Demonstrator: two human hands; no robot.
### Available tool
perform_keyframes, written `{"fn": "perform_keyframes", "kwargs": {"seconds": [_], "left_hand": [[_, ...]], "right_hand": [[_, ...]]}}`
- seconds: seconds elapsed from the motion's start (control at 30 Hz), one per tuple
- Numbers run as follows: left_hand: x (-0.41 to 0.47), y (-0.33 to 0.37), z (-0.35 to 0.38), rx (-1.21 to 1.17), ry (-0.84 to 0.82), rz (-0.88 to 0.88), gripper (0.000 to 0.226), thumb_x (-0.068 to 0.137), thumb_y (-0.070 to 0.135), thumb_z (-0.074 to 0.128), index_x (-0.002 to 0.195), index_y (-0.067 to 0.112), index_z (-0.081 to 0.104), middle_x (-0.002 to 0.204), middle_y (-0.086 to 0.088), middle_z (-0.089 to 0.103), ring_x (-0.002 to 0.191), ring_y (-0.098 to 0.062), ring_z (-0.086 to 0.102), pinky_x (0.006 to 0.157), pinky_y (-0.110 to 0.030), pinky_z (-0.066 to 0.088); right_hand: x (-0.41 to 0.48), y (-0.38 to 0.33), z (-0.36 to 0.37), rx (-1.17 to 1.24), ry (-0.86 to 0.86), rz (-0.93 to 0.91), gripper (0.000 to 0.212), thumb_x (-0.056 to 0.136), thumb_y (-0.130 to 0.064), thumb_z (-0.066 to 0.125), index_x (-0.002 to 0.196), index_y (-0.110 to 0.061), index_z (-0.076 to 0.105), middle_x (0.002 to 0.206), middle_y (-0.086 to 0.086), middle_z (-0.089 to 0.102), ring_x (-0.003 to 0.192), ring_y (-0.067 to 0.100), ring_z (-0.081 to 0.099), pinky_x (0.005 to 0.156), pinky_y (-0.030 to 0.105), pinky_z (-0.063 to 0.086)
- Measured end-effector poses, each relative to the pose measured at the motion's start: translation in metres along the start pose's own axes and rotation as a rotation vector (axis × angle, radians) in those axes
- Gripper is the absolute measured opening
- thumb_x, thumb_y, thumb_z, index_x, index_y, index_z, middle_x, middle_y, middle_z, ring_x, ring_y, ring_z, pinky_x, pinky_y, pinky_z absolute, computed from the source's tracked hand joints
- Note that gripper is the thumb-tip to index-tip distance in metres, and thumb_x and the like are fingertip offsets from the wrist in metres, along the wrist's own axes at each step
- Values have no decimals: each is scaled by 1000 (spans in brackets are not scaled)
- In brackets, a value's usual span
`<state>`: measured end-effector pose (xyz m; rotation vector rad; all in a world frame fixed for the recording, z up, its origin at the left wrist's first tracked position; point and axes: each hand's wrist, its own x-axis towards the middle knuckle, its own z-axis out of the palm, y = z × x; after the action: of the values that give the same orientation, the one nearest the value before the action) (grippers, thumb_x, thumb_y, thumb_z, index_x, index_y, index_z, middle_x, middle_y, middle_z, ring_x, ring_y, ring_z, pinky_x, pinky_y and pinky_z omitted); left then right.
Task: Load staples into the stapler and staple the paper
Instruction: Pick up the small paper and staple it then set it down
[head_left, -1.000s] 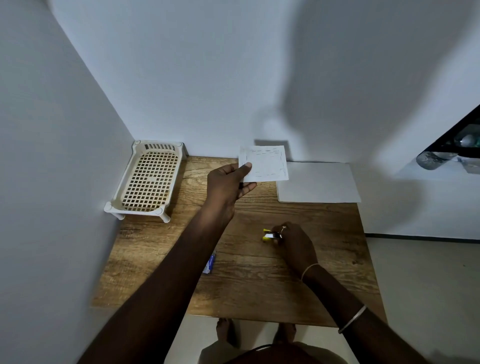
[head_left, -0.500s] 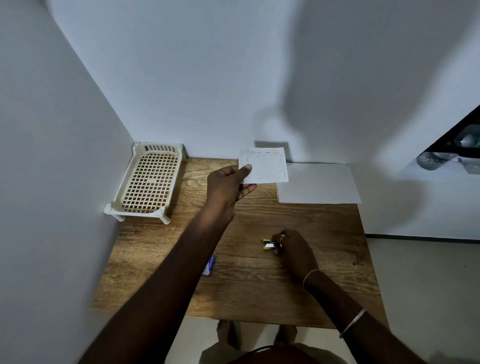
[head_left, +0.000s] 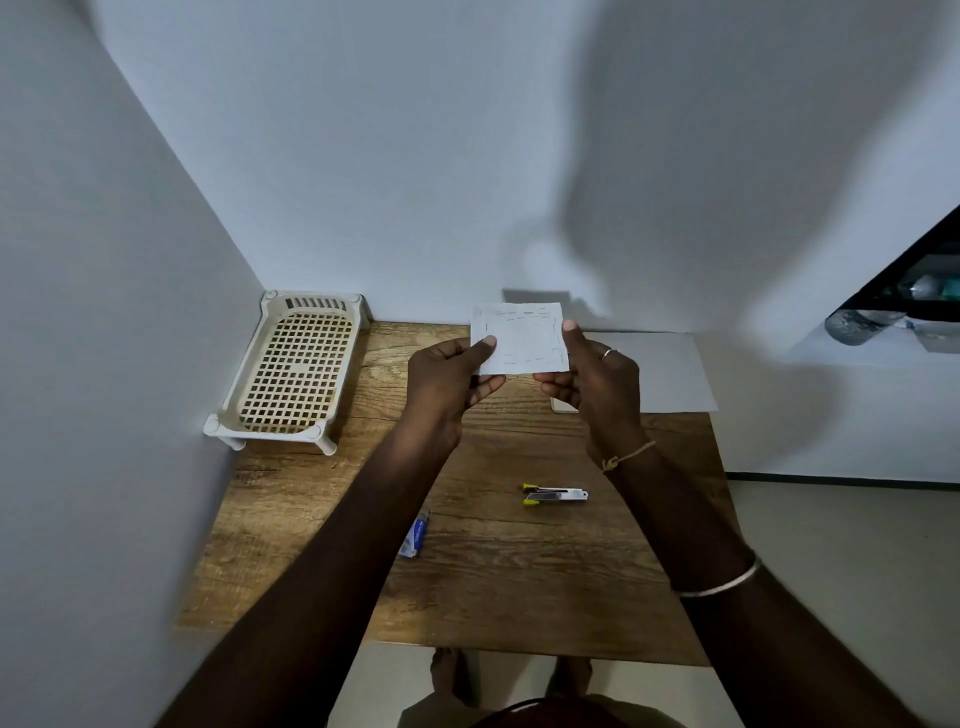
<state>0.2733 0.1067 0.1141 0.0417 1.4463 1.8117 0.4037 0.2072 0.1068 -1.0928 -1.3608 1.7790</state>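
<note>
The paper (head_left: 519, 338) is held up over the far worktop (head_left: 493, 597), pinched at its side edges by the left hand (head_left: 452, 374) and right hand (head_left: 597, 379), while the stapler (head_left: 556, 494) lies untouched nearer the person; freeing a hand to fetch it risks the paper sagging or slipping.

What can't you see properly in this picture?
Head view only:
- blue box: partly behind the left forearm, print too small.
- small paper: edge marks too tiny to identify.
- stapler: too small to show staples inside.
- shiny things at right edge: blurred, cut off.
</note>
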Motion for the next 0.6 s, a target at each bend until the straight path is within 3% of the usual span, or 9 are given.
{"fn": "perform_keyframes", "kwargs": {"seconds": [0.17,0.43,0.6], "left_hand": [[2,0,-4,-5,-13,-10,19,89,11,76,100,-3,72,97,-15,79,87,-26,77,71,-31,63],[14,-8,-11,18,5,0,19,87,13,79,100,1,73,89,-16,79,81,-25,78,71,-31,62],[36,-36,-20,87,112,-39,10,87,6,77,94,1,72,84,-15,77,70,-21,77,66,-31,63]], "right_hand": [[1,2,3,-7,35,-56,28,90,-23,75,110,-4,74,94,9,78,79,26,77,66,29,62],[18,16,4,31,131,-37,20,88,-17,76,103,-5,75,87,9,78,70,21,76,57,22,59],[38,50,4,-7,130,111,9,87,-15,77,90,-7,73,84,12,75,60,17,73,54,23,57]]}}
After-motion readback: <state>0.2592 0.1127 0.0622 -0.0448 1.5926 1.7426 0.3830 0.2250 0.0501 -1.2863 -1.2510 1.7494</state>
